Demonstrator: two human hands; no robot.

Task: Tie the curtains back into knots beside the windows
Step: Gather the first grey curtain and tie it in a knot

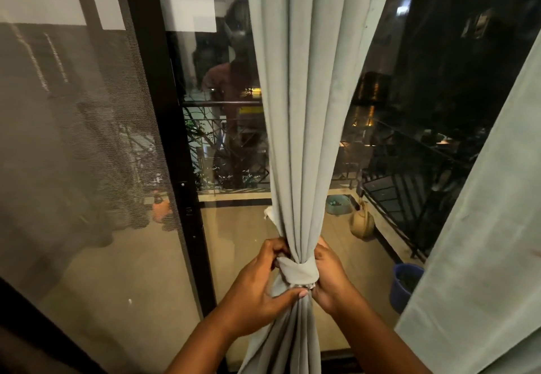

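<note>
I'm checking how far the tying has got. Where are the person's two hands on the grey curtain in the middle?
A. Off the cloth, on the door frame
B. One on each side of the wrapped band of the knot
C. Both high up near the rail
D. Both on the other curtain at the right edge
B: the left hand and right hand grip the curtain on either side of the knot.
</note>
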